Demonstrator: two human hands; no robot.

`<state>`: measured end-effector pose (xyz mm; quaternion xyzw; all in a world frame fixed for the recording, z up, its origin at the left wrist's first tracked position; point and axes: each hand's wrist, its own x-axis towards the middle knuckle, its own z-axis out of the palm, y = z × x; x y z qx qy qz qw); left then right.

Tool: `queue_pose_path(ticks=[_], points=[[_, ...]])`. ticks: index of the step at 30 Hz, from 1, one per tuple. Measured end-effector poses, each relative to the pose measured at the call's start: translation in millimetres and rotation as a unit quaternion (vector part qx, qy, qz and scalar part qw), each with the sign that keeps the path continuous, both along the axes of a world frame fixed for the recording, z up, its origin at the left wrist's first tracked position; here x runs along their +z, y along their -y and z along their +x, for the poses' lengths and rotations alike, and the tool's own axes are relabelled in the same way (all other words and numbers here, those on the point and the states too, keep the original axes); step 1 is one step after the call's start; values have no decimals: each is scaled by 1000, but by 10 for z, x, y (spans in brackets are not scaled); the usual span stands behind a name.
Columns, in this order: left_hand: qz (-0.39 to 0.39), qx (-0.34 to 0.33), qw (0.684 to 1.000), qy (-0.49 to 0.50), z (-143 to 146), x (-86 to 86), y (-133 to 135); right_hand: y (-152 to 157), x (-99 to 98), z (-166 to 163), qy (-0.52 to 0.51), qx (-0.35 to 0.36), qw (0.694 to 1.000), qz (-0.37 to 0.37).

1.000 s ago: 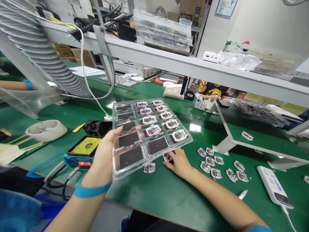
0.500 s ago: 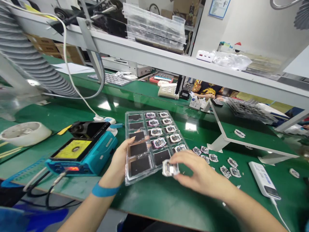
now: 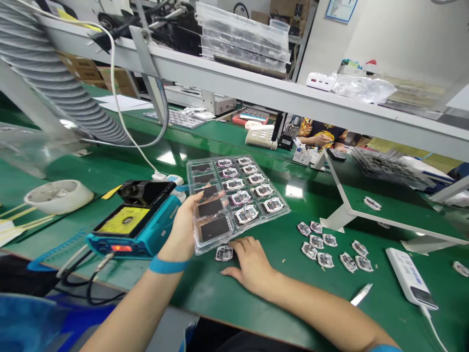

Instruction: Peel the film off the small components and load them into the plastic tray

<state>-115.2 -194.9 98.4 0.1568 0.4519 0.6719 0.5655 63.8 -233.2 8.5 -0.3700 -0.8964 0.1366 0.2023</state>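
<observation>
My left hand grips the left edge of a clear plastic blister tray, tilted above the green bench. Dark pads show in the tray's left column; white-framed, watch-like electronic modules sit in the middle and right columns. Under the tray's front edge lies a loose module on the bench. My right hand rests beside it, fingertips at its right side and thumb apart, not closed around it. More loose modules are scattered to the right.
A teal soldering station and a white round bowl stand at left. Tweezers and a white device with a cable lie at right, near a raised stand. Beyond the overhead shelf, another person sits.
The module my right hand held is now in the tray's front middle pocket. That hand has moved left and down to the bench by a loose module. The tray has tilted and shifted slightly.
</observation>
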Motion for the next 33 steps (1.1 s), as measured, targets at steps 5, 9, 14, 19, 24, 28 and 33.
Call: queue_pose_path(ticks=[5, 9, 14, 19, 24, 28, 33], points=[[-9, 4, 1000, 7, -29, -6, 2, -25, -115, -67, 50, 47, 998, 4], [-26, 9, 999, 34, -16, -69, -17, 32, -40, -105, 29, 11, 1000, -1], [-7, 3, 999, 54, 81, -88, -65, 39, -16, -454, 50, -10, 999, 6], [-7, 13, 999, 50, 52, -5, -65, 14, -34, -578, 60, -12, 998, 6], [-4, 11, 999, 46, -30, 17, -68, -64, -76, -502, 48, -24, 998, 31], [5, 20, 999, 31, -43, 3, -61, -107, -111, -403, 59, 6, 998, 31], [-2, 32, 999, 3, -39, -36, -3, -57, -158, -27, 48, 60, 995, 70]])
